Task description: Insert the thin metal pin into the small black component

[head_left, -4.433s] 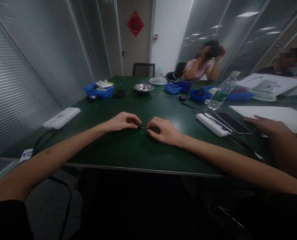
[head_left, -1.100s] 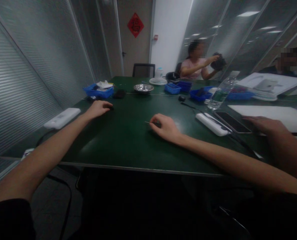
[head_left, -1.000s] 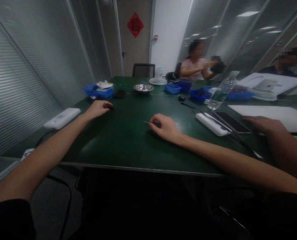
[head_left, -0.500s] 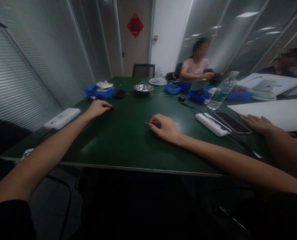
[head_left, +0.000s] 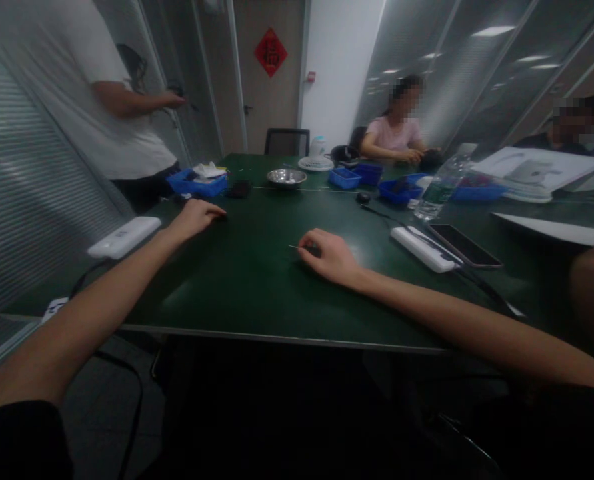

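Observation:
My left hand point(head_left: 195, 217) rests on the green table point(head_left: 257, 293) at the left, fingers bent together over something small and dark at the fingertips, too dim to name. Nearer the middle, my right hand point(head_left: 329, 255) is closed around a small dark-handled tool point(head_left: 315, 251). Its thin, pale shaft sticks out to the left past the fingers, and most of the handle is hidden. Both forearms lie across the table's front edge. Beyond the hands stands a shiny metal bowl point(head_left: 287, 178) with small pale items in it.
A white power strip point(head_left: 421, 249) with a black cable and a phone point(head_left: 464, 245) lie to the right. A water bottle point(head_left: 444, 187) stands behind them. Blue trays point(head_left: 345, 177) line the back. Another white box point(head_left: 125, 237) sits left. People are around the table.
A person in a white shirt has come into view at the left. The neighbour's hand at the right has drawn back, and the white board there has shifted. My right hand stays put.

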Motion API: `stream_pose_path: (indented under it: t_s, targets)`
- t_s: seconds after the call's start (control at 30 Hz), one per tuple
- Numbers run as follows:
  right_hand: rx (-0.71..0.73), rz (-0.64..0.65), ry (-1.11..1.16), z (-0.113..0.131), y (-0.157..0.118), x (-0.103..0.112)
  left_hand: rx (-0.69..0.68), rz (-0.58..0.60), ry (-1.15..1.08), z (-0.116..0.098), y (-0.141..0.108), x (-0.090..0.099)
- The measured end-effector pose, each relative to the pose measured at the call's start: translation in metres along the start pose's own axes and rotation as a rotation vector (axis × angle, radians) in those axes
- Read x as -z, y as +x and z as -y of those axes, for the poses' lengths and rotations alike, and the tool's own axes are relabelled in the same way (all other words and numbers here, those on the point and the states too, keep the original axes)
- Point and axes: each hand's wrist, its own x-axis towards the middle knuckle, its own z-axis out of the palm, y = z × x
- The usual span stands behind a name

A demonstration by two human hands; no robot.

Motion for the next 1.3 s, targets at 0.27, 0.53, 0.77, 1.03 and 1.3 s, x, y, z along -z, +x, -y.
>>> stream_pose_path:
  t_s: [0.27, 0.53, 0.77, 1.03, 1.3]
  targets:
    - [0.007, 0.007, 0.010, 0.002, -0.001, 0.002, 0.013, 0.022, -0.039, 0.007, 0.003, 0.000]
    - [0.016, 0.008, 0.007, 0.001, -0.001, 0.001, 0.047, 0.062, -0.033, 0.017, 0.005, -0.004]
    - [0.005, 0.026, 0.007, 0.003, -0.001, 0.003, -0.058, 0.178, -0.020, 0.019, 0.003, 0.008]
    - [0.005, 0.028, 0.013, 0.003, -0.002, 0.003, -0.161, 0.181, -0.026, 0.031, 0.003, 0.010]
    - [0.019, 0.033, 0.012, 0.004, -0.002, 0.004, -0.234, 0.162, -0.045, 0.028, 0.001, 0.011]
